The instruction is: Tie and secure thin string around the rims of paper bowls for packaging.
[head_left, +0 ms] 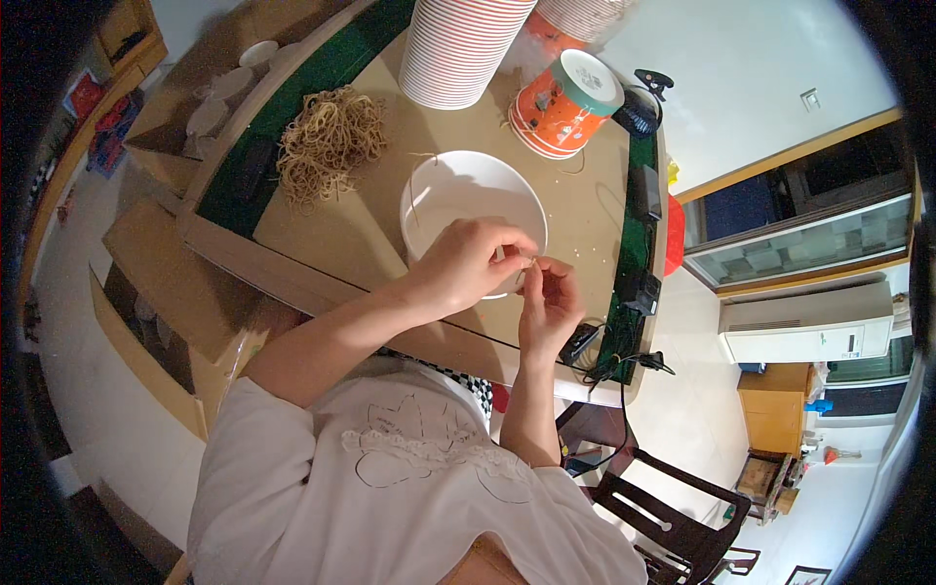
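Note:
Over the near right rim of a white bowl (444, 229), my left hand (473, 258) and my right hand (552, 302) meet fingertip to fingertip. Both are closed in a pinch on something small and brownish, too small to make out. A thin tan strand (413, 203) hangs across the bowl's far left rim. Beyond the bowl to the left lies a tangled heap of tan strands (331, 146), like thin cord or rubber bands.
A tall stack of white paper tubs with red rims (463, 49) stands behind the bowl. An upturned orange tub (558, 109) sits to its right. Black adapters (641, 292) and cables line the table's right edge. Open cardboard boxes (180, 278) stand at the left; a dark chair (673, 507) is near right.

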### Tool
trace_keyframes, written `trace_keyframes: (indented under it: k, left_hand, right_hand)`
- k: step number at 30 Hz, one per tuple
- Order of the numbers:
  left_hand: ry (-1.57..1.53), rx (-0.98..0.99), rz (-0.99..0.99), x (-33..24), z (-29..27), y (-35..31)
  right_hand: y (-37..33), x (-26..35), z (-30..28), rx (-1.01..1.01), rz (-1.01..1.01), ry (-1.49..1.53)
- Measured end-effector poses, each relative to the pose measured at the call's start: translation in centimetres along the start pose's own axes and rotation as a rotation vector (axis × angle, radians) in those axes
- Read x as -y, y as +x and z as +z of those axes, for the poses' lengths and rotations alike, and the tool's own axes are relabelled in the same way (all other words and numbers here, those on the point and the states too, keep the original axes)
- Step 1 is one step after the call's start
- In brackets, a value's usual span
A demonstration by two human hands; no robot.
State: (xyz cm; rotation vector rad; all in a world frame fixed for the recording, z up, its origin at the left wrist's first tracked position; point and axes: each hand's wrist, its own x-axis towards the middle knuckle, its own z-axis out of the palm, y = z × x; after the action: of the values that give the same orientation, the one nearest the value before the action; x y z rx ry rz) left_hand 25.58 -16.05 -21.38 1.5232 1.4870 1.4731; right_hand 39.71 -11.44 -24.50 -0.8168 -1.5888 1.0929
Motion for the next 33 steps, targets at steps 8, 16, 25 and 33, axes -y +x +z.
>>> trace_keyframes:
  k: [8,16,25,33]
  left_hand:
    - [0.052,-0.110,-0.045,-0.3,0.2,0.2]
    - [-0.001,-0.083,-0.047,0.0,0.3,0.5]
    - [-0.063,-0.048,-0.059,-0.1,0.2,0.8]
    - [-0.076,-0.036,-0.070,-0.4,0.1,0.9]
  right_hand:
    - [-0.1,0.8,0.2,-0.041,-0.060,-0.053]
    - [0.5,0.6,0.1,-0.004,-0.202,-0.223]
    - [0.6,1.9,-0.2,0.057,-0.098,-0.278]
    - [0.2,0.9,0.4,0.017,0.035,-0.003]
